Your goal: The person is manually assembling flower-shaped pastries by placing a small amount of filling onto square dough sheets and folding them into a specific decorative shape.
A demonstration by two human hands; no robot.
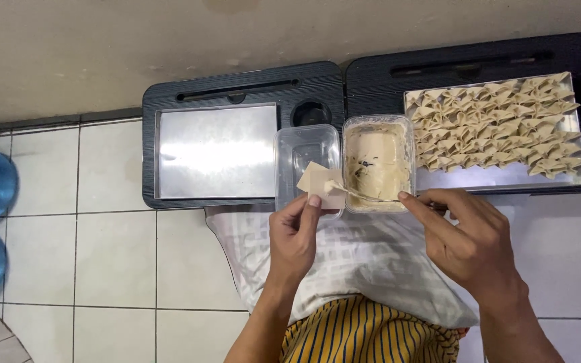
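While my left hand (295, 232) pinched the square wrapper (322, 183), my right hand (469, 242) gripped a utensil (364, 194), its tip touching the wrapper's centre.

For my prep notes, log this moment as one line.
left hand: holds wrapper square | right hand: holds utensil, tip on wrapper | filling tub: open | tray: folded dumplings

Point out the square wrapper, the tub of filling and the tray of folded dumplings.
square wrapper (319, 183), head view, on its flat middle.
tub of filling (378, 161), head view, on the paste inside.
tray of folded dumplings (499, 176), head view, on its bare metal strip.
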